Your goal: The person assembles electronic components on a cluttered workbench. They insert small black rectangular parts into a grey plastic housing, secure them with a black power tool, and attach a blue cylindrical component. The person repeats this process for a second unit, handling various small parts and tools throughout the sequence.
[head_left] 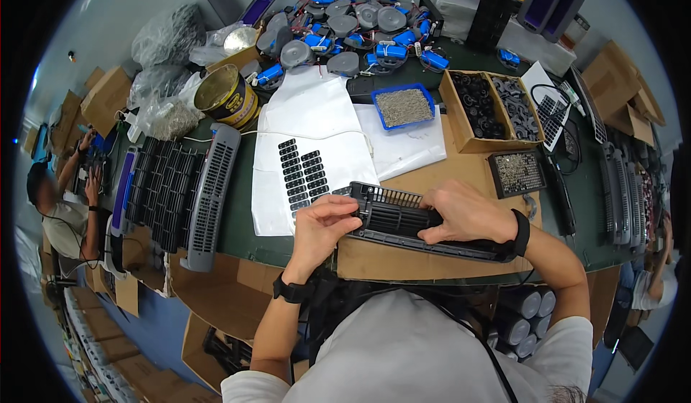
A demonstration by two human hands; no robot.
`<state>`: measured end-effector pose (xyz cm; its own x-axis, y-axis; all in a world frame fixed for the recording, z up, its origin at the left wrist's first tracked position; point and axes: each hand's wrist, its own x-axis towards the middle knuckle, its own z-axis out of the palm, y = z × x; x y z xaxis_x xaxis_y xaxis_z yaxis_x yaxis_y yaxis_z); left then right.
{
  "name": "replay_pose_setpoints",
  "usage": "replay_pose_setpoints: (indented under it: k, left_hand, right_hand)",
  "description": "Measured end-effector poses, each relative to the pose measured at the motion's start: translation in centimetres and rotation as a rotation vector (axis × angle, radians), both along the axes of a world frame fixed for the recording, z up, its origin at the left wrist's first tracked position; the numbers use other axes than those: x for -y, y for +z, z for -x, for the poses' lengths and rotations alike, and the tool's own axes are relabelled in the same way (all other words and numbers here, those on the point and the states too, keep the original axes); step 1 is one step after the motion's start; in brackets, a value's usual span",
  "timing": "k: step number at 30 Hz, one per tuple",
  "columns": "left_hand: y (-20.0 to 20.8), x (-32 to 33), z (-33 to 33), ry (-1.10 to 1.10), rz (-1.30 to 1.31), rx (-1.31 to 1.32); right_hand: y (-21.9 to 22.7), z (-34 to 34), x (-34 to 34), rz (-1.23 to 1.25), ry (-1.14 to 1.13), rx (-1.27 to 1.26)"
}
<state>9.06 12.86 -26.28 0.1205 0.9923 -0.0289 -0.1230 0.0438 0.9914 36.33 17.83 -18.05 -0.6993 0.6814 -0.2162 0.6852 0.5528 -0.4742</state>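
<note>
A long dark plastic housing (432, 247) with a slotted grille edge lies in front of me on a cardboard sheet. Inside it sits a black ribbed cylinder (394, 218). At the housing's left end, my left hand (322, 231) has thumb and forefinger pinched together; whatever lies between them is too small to make out. My right hand (464, 214) is closed over the right part of the housing, thumb reaching inside by the cylinder. Its palm hides some of that end. Small black plates (294, 176) lie in rows on white sheeting just beyond my left hand.
Beyond my hands stand a blue tray (375, 95) of small parts, a divided cardboard box (497, 146) of black pieces and a dark screw tray (495, 175). A screwdriver (563, 200) lies right; grey grilles (214, 200) and a yellow tin (241, 105) left. Co-workers (68, 219) sit at both sides.
</note>
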Motion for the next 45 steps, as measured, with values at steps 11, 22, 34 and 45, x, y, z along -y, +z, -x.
replay_pose_setpoints:
  k: [11, 22, 34, 45]
  left_hand:
    - [-0.1, -0.7, 0.3, -0.036, 0.182, 0.028]
    - [-0.1, -1.3, -0.6, -0.046, 0.085, -0.086]
    - [2.1, -3.4, -0.8, -0.130, 0.257, -0.415]
    - [1.0, -3.6, -0.4, -0.178, 0.229, -0.325]
  right_hand:
    - [0.2, 0.2, -0.2, 0.046, -0.045, 0.021]
    - [0.0, 0.3, -0.2, 0.027, -0.041, 0.014]
    - [-0.4, -0.1, 0.1, -0.084, -0.014, 0.021]
    - [-0.3, -0.2, 0.3, -0.084, -0.024, -0.006]
